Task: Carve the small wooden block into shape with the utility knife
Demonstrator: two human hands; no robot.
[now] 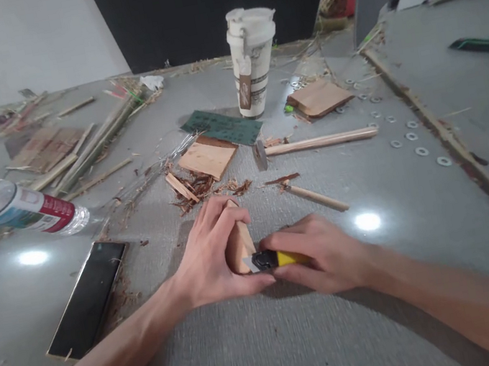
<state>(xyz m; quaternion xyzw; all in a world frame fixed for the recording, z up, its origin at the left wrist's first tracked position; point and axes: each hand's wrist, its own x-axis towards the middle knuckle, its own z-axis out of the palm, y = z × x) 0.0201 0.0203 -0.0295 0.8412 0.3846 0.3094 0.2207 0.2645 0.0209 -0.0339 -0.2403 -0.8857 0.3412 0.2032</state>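
Note:
My left hand (pixel 212 255) is wrapped round a small wooden block (pixel 240 245) with a pale, smooth face, holding it tilted up on the grey surface. In my right hand (pixel 320 253) is a yellow and black utility knife (pixel 281 258). Its short blade touches the lower near edge of the block, close to my left thumb. Just beyond my hands lie reddish-brown bark shavings (pixel 198 190) and a flat piece of wood (pixel 208 156). A sheet of green sandpaper (pixel 221 126) rests behind that piece.
A hammer (pixel 317 142) and a thin stick (pixel 317 195) lie ahead to the right, near several metal washers (pixel 421 151). A lidded paper cup (pixel 254 58) stands farther back. On the left are a plastic bottle (pixel 41 209) on its side and a black phone (pixel 88 302).

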